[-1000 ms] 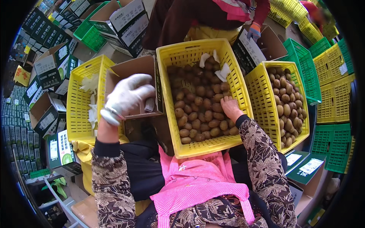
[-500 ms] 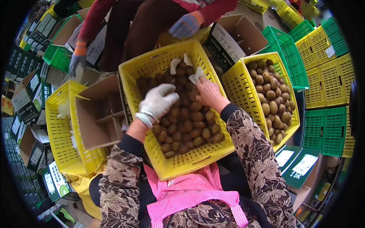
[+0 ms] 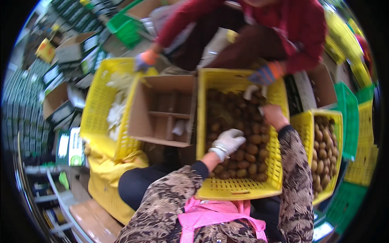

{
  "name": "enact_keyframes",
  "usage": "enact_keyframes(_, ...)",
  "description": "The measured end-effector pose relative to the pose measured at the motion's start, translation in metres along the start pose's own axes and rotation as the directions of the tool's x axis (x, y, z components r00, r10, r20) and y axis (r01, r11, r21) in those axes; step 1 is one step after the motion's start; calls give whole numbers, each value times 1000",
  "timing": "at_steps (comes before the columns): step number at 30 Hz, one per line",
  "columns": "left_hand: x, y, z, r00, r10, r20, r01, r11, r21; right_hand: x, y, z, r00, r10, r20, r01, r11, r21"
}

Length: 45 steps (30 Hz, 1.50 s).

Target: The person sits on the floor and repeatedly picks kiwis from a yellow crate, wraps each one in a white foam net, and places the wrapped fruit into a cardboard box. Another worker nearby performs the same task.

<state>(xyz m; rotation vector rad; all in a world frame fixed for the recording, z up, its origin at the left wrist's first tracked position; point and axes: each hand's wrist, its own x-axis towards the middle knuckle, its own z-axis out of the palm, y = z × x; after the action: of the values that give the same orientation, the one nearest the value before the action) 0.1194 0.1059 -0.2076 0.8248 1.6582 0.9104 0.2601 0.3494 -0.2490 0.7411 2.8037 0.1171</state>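
I am holding my left hand over kiwis, my right hand by the crate's side; I cannot tell if either is pinching anything.

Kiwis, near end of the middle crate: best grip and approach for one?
Probably a pinch across a kiwi's rounded sides, coming from above: the middle crate is open-topped, while packed neighbours and the crate walls crowd sideways access. Blur hides how each fruit lies.
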Motion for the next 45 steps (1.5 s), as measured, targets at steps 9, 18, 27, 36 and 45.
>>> enact_keyframes(9,-24,-14,3,989,114,99,49,380,-924,-91,-98,-176,984,-178,-19,123,596,794)
enact_keyframes(18,-78,28,-12,941,46,-335,-331,330,-884,-134,-125,-203,981,-106,-161,180,199,963)
enact_keyframes(27,-124,65,-7,948,191,-255,-299,254,-920,-167,-145,-190,994,105,13,-2,-106,994)
enact_keyframes(36,-136,66,7,930,316,-187,-263,218,-940,-177,-168,-188,945,310,-100,155,-160,975)
enact_keyframes(45,-156,77,-4,914,394,-98,-273,417,-867,-190,-139,-202,955,282,-93,130,-116,985)
